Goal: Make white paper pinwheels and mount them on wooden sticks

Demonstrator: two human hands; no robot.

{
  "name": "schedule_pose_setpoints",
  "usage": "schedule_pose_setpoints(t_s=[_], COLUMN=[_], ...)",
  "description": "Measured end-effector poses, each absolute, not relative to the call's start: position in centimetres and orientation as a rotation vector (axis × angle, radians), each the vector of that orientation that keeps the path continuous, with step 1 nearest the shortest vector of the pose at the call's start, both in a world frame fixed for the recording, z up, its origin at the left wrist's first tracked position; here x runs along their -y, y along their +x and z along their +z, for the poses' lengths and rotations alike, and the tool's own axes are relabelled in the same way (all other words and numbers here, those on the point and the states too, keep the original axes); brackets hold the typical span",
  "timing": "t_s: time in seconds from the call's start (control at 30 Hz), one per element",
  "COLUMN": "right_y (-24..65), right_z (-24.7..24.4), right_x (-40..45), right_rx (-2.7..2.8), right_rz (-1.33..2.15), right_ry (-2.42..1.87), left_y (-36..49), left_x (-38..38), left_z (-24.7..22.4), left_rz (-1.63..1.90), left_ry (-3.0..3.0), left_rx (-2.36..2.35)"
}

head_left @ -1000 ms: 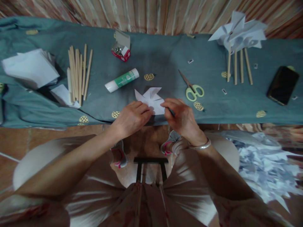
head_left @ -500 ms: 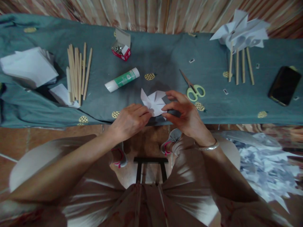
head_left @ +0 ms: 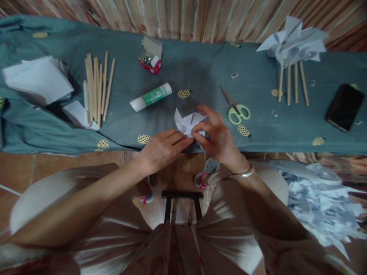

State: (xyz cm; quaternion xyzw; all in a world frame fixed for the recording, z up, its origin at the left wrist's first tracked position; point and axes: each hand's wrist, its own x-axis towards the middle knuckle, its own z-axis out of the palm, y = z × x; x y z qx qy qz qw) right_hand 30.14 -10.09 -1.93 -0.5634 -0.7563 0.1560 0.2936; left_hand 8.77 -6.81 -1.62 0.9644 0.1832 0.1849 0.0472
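Note:
A small white paper pinwheel (head_left: 187, 121) with folded blades is held at the front edge of the cloth-covered table. My left hand (head_left: 163, 149) pinches its lower left edge between thumb and fingers. From the right, my right hand (head_left: 219, 137) closes thumb and index finger on the paper near its middle, the fingertips of both hands almost touching. Beyond them lies a green and white glue stick (head_left: 151, 96), and scissors with light green handles (head_left: 239, 114) rest to the right of the pinwheel.
Wooden sticks (head_left: 96, 88) and stacked white paper (head_left: 40, 80) lie at left. An open red box of small metal pieces (head_left: 150, 63) stands at the back. Finished pinwheels on sticks (head_left: 295, 42) and a black phone (head_left: 345, 107) are at right. A bag of paper pieces (head_left: 321, 202) sits below.
My right hand has moved left, its thumb and index finger now closed on the pinwheel near the middle. My left hand has shifted slightly right. The camera view has shifted a little.

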Motion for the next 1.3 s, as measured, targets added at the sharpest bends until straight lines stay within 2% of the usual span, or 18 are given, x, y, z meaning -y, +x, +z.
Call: schedule_pose_setpoints(t_s=[0.8, 1.3], right_y=[30.9, 30.7], right_z=[-2.3, -2.9], right_x=[10.8, 11.0], right_rx=[1.950, 2.051], right_rz=[0.490, 0.413], right_ry=[-1.417, -1.414], left_y=[9.1, 9.1], left_x=[6.5, 6.6], left_z=[-2.2, -2.1], left_rz=[0.582, 0.583], left_ry=[2.854, 2.901], left_rx=[-0.589, -0.567])
